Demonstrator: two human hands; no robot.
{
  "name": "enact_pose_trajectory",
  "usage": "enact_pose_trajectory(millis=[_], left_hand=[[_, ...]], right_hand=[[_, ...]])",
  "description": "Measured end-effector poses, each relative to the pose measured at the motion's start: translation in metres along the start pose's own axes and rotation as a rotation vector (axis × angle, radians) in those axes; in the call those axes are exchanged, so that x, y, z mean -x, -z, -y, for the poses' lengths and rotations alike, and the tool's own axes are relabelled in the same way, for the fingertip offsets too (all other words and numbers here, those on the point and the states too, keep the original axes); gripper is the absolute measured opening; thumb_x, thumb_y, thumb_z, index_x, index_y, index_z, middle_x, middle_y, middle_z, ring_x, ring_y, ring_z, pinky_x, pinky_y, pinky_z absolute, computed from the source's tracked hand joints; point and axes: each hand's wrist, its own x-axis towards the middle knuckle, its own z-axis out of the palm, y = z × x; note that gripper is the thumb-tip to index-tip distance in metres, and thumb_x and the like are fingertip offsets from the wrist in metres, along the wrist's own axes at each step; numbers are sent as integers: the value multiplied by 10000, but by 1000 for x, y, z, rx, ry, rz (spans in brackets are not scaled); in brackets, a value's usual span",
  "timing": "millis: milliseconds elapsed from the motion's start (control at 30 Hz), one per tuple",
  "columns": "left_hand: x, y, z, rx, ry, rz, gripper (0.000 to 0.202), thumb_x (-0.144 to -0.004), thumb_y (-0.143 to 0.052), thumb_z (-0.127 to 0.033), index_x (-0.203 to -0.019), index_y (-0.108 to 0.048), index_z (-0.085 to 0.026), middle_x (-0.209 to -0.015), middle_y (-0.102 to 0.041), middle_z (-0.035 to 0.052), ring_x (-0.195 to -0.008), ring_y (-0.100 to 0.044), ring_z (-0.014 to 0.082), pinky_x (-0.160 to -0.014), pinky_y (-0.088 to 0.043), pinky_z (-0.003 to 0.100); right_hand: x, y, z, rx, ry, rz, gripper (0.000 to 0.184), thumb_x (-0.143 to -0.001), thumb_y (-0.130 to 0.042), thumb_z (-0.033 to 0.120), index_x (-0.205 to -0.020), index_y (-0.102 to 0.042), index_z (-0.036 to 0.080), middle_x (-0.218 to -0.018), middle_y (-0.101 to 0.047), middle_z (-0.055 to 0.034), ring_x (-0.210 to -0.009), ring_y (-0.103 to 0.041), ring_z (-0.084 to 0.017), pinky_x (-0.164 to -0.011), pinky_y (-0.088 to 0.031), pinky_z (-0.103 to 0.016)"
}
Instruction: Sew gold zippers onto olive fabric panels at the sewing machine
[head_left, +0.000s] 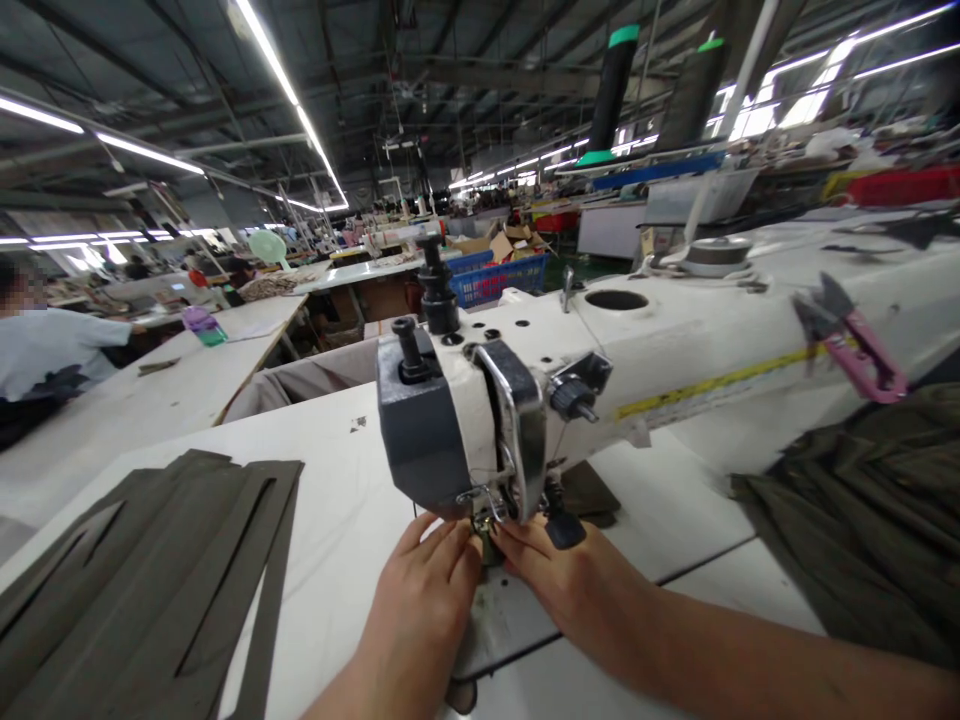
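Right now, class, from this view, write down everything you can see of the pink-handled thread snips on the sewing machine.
The thread snips have dark metal blades, slightly spread, and a bent pink loop handle. They lie on the white sewing machine arm, blades pointing up-left, at the end of a yellow measuring tape stuck along it. The handle ends near olive fabric; whether they touch is unclear.

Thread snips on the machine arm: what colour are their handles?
The thread snips have pink handles, clearest in the head view.
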Motion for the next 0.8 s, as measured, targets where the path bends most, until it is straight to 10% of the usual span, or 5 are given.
enact_pose_trajectory(millis=[800], left_hand=[[2,-1,0,119,56,-22,223,-914,-396,-109,-840,-604,-141,-906,-676,75,-857,-645,191,-894,-462,408]], right_hand=[[4,8,-3,-77,-24,-15,261,-928,-346,113,-828,-580,174,-809,-610,-41,-751,-600,-145,-666,-518,-238]])
